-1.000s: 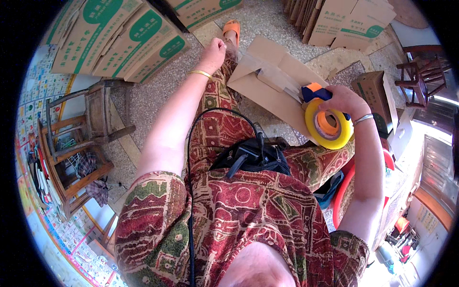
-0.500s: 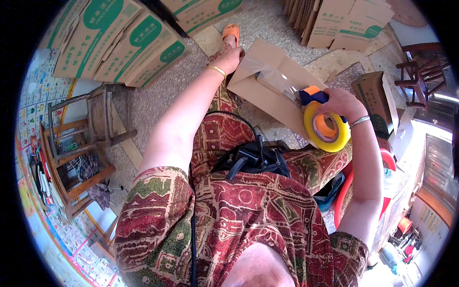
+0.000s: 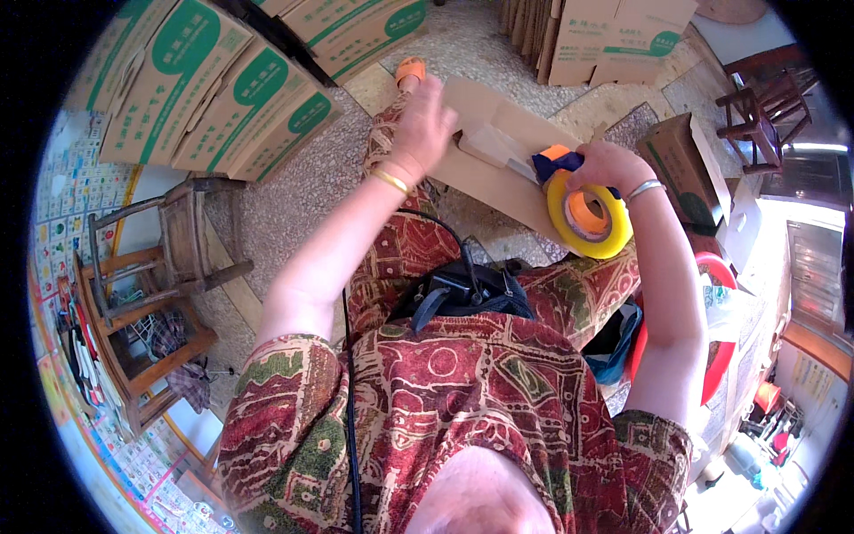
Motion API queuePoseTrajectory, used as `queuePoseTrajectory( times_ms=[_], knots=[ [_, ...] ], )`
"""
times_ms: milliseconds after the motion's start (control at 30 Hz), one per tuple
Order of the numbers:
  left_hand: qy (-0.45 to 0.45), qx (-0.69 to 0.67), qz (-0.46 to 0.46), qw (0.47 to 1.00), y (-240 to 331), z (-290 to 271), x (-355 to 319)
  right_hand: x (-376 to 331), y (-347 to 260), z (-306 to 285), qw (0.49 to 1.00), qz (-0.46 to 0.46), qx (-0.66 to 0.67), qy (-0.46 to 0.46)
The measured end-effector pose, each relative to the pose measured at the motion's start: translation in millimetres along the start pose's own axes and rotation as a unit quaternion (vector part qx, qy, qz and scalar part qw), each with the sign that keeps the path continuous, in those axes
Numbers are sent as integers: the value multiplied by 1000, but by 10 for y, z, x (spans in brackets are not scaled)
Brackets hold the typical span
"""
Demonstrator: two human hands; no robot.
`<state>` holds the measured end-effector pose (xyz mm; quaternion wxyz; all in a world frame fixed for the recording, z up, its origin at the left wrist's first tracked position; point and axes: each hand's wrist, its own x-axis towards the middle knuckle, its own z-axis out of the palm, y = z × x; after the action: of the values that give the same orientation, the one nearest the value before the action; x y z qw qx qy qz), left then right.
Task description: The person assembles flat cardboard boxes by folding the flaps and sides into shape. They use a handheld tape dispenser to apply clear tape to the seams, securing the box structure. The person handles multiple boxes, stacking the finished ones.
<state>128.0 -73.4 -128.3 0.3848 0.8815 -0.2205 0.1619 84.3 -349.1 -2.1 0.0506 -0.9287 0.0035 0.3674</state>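
Observation:
A brown cardboard box (image 3: 498,194) lies across in front of me, above my knees. My right hand (image 3: 614,166) is wrapped round a tape dispenser (image 3: 559,163) with dark blue and orange parts. It carries a large roll of yellowish tape (image 3: 559,214) on an orange hub. A strip of clear tape (image 3: 491,145) runs along the box from its left end to the dispenser. My left hand (image 3: 422,133) is over the box's left end, slightly blurred, fingers stretched out and thumb apart. Whether its palm touches the cardboard cannot be made out.
Flattened printed cartons (image 3: 200,84) lean at the far left, more (image 3: 609,40) at the far right. A wooden chair (image 3: 165,231) stands left, a small dark chair (image 3: 761,120) right. An open carton (image 3: 680,169) and a red round-rimmed item (image 3: 719,374) are by my right arm.
My left hand has let go of the box's left corner and come over its end, fingers extended. The tape strip looks flatter on the box. My right hand still holds the dispenser.

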Motion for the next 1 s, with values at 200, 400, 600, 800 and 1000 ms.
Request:
queuePoseTrajectory(
  times_ms=[200, 400, 600, 800, 1000],
  knots=[
    [-158, 183, 59, 969, 78, 345, -410, 15, -38, -11, 999, -19, -25, 23],
    [-204, 219, 64, 952, -35, 398, -311, -187, 51, 56, 997, -44, 9, 67],
    [-235, 252, 69, 936, -121, 427, -186, -397, 79, 95, 987, -107, 72, 95],
    [-250, 257, 74, 931, -198, 444, -137, -572, 33, 117, 991, -88, 45, 90],
    [-265, 278, 85, 919, -218, 437, -115, -756, 29, -18, 991, -78, 1, 109]
  ],
)
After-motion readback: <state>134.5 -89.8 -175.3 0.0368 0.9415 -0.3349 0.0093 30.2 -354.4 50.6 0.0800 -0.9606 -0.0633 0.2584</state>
